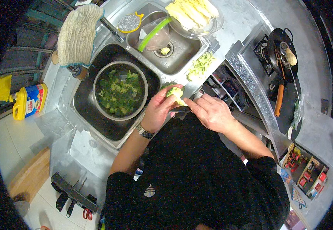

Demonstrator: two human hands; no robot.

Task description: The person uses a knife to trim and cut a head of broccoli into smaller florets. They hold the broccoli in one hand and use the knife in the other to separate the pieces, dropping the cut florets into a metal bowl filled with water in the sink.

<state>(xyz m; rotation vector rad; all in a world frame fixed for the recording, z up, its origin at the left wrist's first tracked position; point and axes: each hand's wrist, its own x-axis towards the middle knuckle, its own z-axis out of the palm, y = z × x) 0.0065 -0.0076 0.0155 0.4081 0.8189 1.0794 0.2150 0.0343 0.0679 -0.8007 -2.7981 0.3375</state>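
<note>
My left hand (160, 105), with a metal watch on its wrist, holds a piece of broccoli (175, 93) over the sink's near corner. Close against it on the right, my right hand (212, 110) grips a knife, its dark blade (180, 109) lying just below the broccoli stem. To the left, a round metal bowl (146, 89) of water and broccoli florets (119, 93) stands in the larger sink basin. Pale green cut strips (201, 65) lie on the counter beside the smaller basin.
The smaller basin (180, 64) holds a green-zip plastic bag (155, 34). A glass bowl of yellow-white leaves (193, 14) stands at its far edge. A wok (281, 54) sits on the stove at right. A yellow bottle (29, 101) and a knife rack (74, 192) are at left.
</note>
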